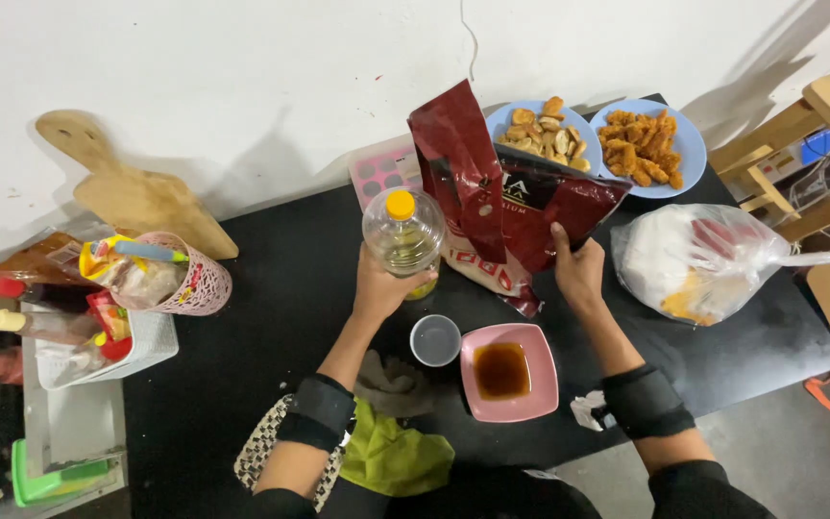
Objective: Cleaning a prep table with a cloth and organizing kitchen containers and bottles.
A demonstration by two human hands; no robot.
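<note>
1. Green cloth (398, 459) lies at the near edge of the black counter (271, 288), beside a grey rag and a woven mat.
2. Behind it, the dark red foil bag (511, 207) stands open mid-counter, leaning slightly. The right hand (578, 272) has its grip closed on the bag's lower right edge. It is a soft, crinkly sack, likely heavy with grain, so it should slump unless held low or by the folded top.
3. Left hand (381, 284) wraps the clear oil bottle (403, 234) (yellow cap on), touching the bag's left side. The smooth plastic is probably slippery, so the body is the safest hold.
4. Smaller things include a tied plastic bag (698, 259) on the right, two blue plates of fried food (641, 144), a pink square bowl of brown liquid (508, 373), and a small grey cup (435, 340).
5. A white wall backs the counter, with a wooden board (132, 192) leaning on it.
</note>
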